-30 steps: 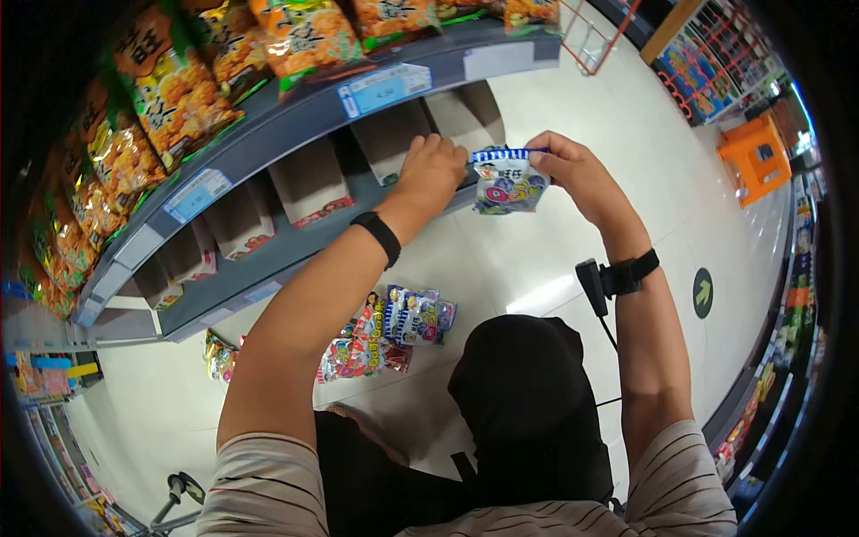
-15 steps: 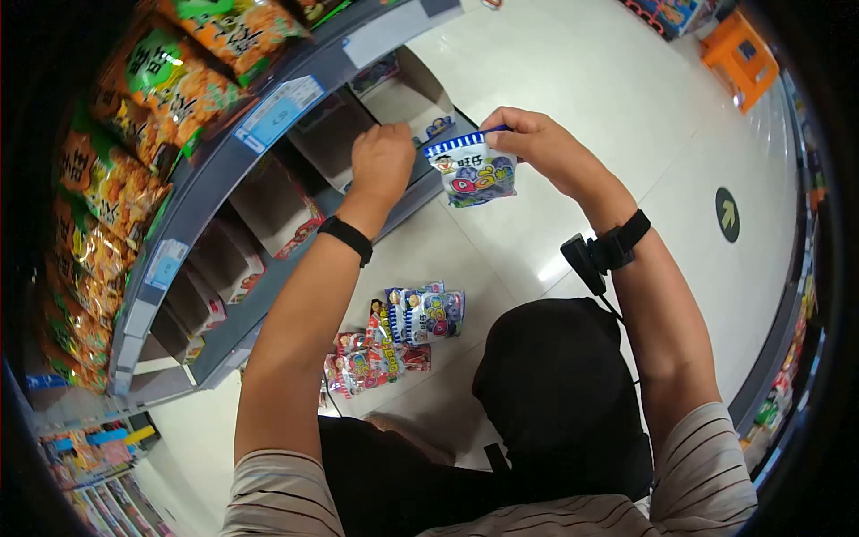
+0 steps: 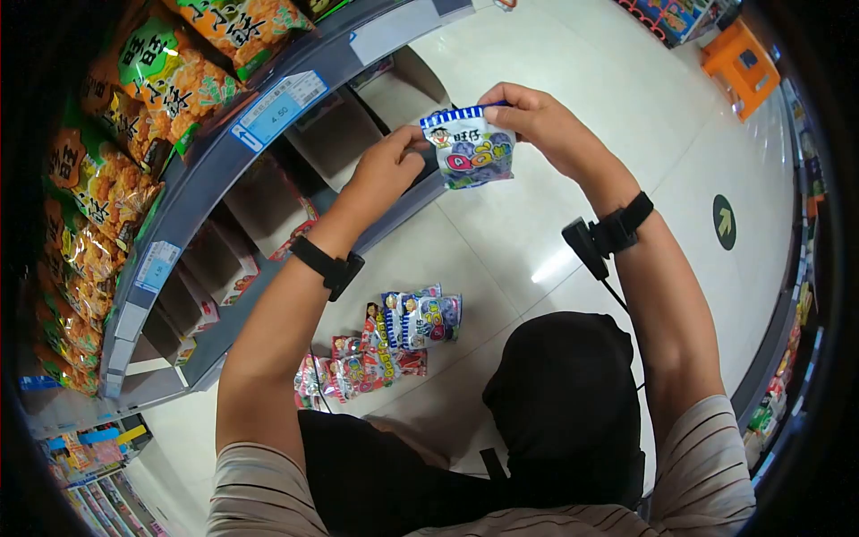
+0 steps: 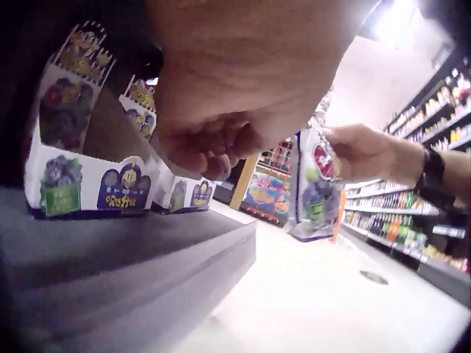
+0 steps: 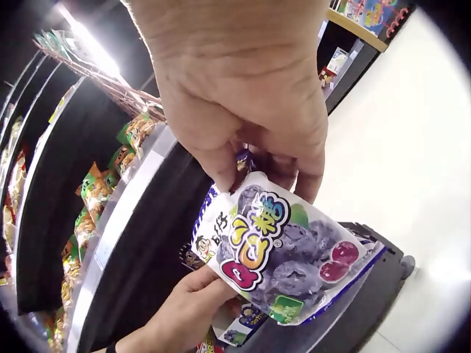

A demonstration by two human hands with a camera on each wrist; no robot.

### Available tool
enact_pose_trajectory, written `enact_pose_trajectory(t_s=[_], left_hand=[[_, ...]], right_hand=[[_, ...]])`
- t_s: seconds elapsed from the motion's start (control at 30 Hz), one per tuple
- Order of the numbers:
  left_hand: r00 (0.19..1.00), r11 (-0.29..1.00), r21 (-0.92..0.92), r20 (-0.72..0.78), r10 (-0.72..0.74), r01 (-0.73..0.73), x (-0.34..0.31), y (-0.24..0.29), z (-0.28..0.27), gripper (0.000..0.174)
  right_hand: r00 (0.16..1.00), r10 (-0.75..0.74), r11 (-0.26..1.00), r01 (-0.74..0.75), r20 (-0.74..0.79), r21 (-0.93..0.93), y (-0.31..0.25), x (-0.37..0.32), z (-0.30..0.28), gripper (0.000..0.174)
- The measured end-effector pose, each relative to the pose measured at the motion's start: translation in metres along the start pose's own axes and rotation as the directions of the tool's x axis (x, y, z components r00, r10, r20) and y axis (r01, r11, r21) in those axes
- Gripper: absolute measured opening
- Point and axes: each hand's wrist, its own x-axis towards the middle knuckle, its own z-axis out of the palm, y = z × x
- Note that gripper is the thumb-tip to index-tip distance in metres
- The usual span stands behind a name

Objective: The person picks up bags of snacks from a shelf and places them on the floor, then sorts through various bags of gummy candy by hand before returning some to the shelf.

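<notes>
My right hand [image 3: 537, 121] pinches the blue-striped top edge of a white and purple candy packet [image 3: 470, 157], its printed front facing up toward me. Beside the packet's left edge is my left hand [image 3: 386, 170], index finger stretched toward it and thumb apart. The left wrist view shows the other fingers of the left hand [image 4: 221, 140] bent, and the packet [image 4: 318, 184] to their right. From the right wrist, the left hand's [image 5: 180, 312] fingertips are hidden behind the packet [image 5: 283, 254]; whether they touch it I cannot tell.
Cardboard display boxes [image 4: 96, 187] stand on a low grey shelf [image 4: 140, 257]. Orange snack bags [image 3: 170, 76] fill the shelf above, with a blue price label [image 3: 279, 109]. Several candy packets [image 3: 429, 320] lie on the floor by my legs. An orange stool [image 3: 741, 67] stands farther off.
Earlier the left hand was bunched over the shelf boxes; now it has moved right toward the packet, with the index finger extended. The right hand still grips the packet, now slightly higher in view.
</notes>
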Motion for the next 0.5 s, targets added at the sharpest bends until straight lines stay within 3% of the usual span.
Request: enact_pose_trajectory(t_s=[0.1,0.2,0.33,0.4,0.5], left_hand=[[0.976,0.934,-0.302,0.157,-0.150,0.192,0.000,0.006,-0.008,0.036],[0.972,0.949,-0.215,0.106,-0.212,0.230,0.013,0.005,-0.011,0.038],[0.966,0.941,-0.250,-0.059,-0.251,0.229,0.026,-0.006,0.002,0.034],[0.962,0.924,-0.303,-0.066,-0.265,0.234,0.026,-0.012,0.012,0.032],[0.949,0.909,-0.309,-0.051,-0.311,0.281,0.026,-0.021,0.024,0.029]], right_hand=[[0.998,-0.051,0.998,0.052,0.022,-0.045,-0.006,0.028,0.008,0.021],[0.995,-0.096,0.991,0.096,0.004,-0.097,-0.015,0.048,0.017,0.023],[0.993,-0.096,0.989,0.088,-0.062,-0.116,-0.011,0.071,0.019,0.033],[0.986,-0.110,0.991,0.099,-0.126,-0.088,-0.003,0.075,0.017,0.040],[0.976,-0.015,1.000,0.020,-0.217,0.021,0.017,0.073,0.013,0.049]])
